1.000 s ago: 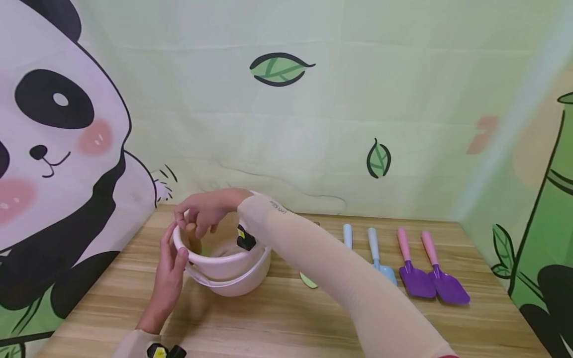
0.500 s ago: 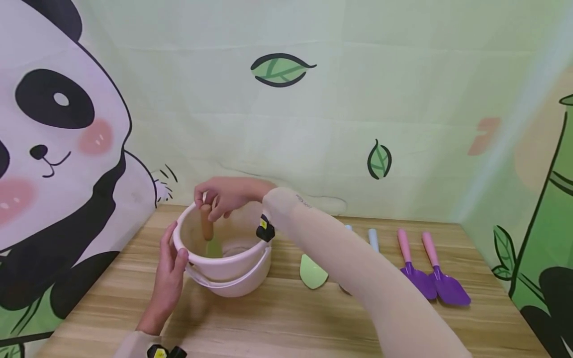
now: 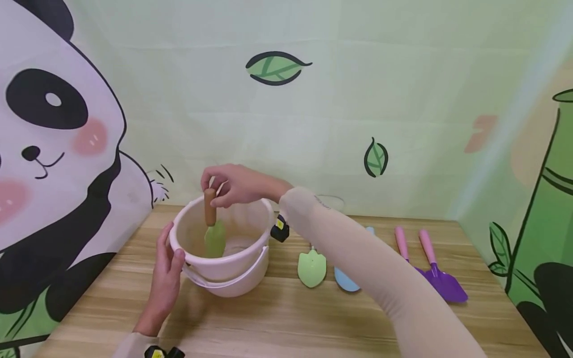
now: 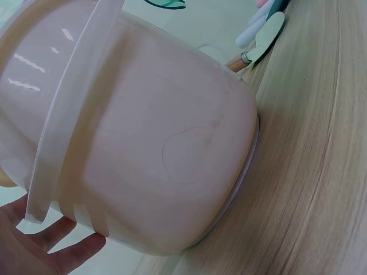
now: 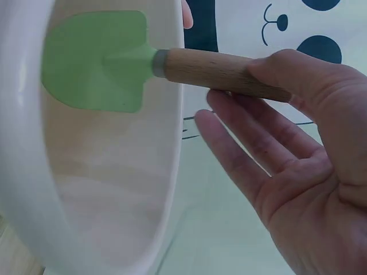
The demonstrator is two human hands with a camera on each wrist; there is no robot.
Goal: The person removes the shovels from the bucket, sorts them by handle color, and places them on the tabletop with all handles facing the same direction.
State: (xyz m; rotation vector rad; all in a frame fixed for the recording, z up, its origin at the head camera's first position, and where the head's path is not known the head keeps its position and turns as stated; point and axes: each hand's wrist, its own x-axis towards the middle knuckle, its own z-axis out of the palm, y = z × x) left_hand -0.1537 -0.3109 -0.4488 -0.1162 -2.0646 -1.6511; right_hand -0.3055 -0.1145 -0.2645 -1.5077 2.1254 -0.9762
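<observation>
A white bucket stands on the table at left of centre in the head view, its handle lowered against the front. My left hand rests on the bucket's left side, thumb near the rim and fingers laid along the outer wall in the left wrist view. My right hand pinches the wooden handle of a small green trowel between thumb and fingers. The trowel hangs nearly upright, blade down inside the bucket, its handle above the rim. Whether the blade's tip touches the bucket's bottom cannot be seen.
Right of the bucket lie another green trowel, a light blue shovel partly under the right sleeve, and purple shovels with pink handles. Behind the table hangs a backdrop with a panda and leaves.
My right hand has risen and moved right, drawing the trowel up so its handle now stands above the rim. The left hand has stayed at the bucket's side.
</observation>
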